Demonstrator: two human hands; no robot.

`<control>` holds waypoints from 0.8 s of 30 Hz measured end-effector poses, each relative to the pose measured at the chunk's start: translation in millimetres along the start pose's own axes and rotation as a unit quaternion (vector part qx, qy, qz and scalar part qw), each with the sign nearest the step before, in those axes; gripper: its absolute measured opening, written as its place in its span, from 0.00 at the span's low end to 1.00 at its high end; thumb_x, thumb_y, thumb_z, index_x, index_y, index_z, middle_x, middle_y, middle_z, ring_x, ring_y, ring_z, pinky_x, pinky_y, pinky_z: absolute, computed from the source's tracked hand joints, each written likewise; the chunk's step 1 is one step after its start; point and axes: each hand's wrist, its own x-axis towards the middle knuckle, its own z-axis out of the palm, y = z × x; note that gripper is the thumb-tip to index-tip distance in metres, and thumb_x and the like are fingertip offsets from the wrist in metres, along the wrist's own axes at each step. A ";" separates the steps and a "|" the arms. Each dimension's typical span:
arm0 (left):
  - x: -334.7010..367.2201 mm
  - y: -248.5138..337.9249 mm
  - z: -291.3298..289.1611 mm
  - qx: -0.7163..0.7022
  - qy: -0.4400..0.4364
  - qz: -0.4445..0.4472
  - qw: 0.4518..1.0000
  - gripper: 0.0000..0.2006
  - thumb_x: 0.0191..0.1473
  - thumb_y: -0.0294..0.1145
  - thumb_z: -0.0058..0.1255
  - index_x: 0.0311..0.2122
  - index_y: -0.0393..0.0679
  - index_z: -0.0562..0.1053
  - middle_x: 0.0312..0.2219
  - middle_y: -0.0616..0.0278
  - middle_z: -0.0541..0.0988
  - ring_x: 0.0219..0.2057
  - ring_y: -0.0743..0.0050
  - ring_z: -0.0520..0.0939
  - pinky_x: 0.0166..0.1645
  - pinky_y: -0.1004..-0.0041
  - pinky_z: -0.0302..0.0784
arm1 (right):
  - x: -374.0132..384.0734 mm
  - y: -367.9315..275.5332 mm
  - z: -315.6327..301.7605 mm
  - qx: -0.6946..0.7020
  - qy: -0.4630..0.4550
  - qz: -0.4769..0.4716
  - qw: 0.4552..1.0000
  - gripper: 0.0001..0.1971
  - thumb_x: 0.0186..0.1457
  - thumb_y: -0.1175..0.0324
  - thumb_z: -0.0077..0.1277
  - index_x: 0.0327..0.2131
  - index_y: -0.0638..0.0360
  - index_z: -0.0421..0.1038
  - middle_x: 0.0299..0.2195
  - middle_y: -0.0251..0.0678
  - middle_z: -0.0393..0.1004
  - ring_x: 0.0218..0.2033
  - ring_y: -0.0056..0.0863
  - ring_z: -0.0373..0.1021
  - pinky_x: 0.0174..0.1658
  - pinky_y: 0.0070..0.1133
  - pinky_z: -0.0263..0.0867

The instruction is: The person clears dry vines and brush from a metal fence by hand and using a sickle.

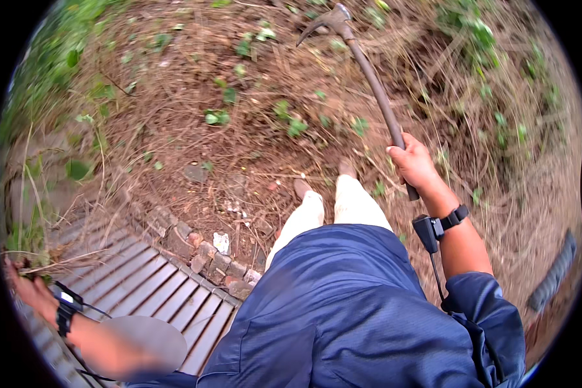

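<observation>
My right hand [415,161] is wrapped round the lower end of the wooden handle of a hoe [376,87]. Its dark metal head, curved to a narrow tip, is raised away from me over the weedy ground. Far out to the left, my left hand [33,294] is beside dry stalks and green leaves [45,260], above a slatted metal surface [150,275]. Blur and the picture's rim obscure its fingers, so I cannot tell whether it grips the stalks.
My shoes stand on reddish soil [258,116] strewn with dry grass and small green plants. Broken bricks [204,255] edge the slatted surface, with a white scrap [221,243] among them. Thick dry grass [485,123] covers the right side. A dark ridged cylinder [553,271] lies at far right.
</observation>
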 end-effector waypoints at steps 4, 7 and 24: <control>-76.9 -66.8 160.3 0.037 -0.118 -0.106 0.987 0.21 0.52 0.49 0.58 0.37 0.39 0.75 0.31 0.63 0.76 0.31 0.75 0.72 0.39 0.73 0.68 | -32.3 86.8 -7.7 -0.025 0.029 0.141 0.989 0.14 0.50 0.64 0.50 0.37 0.66 0.70 0.25 0.41 0.73 0.28 0.30 0.71 0.34 0.28 0.67; -139.8 -84.0 248.4 0.042 -0.171 -0.040 0.984 0.19 0.53 0.47 0.57 0.39 0.39 0.75 0.30 0.60 0.77 0.28 0.71 0.72 0.34 0.71 0.69 | -74.9 140.9 1.8 -0.111 0.062 0.210 0.969 0.17 0.51 0.63 0.51 0.39 0.68 0.69 0.29 0.51 0.76 0.32 0.40 0.75 0.36 0.35 0.68; -190.5 -60.2 387.3 -0.182 -0.357 0.078 0.913 0.08 0.58 0.30 0.52 0.41 0.39 0.74 0.33 0.66 0.77 0.31 0.79 0.76 0.35 0.76 0.73 | -172.3 161.2 70.5 0.257 0.036 0.332 0.907 0.09 0.51 0.74 0.53 0.36 0.57 0.64 0.17 0.26 0.64 0.11 0.15 0.58 0.14 0.18 0.55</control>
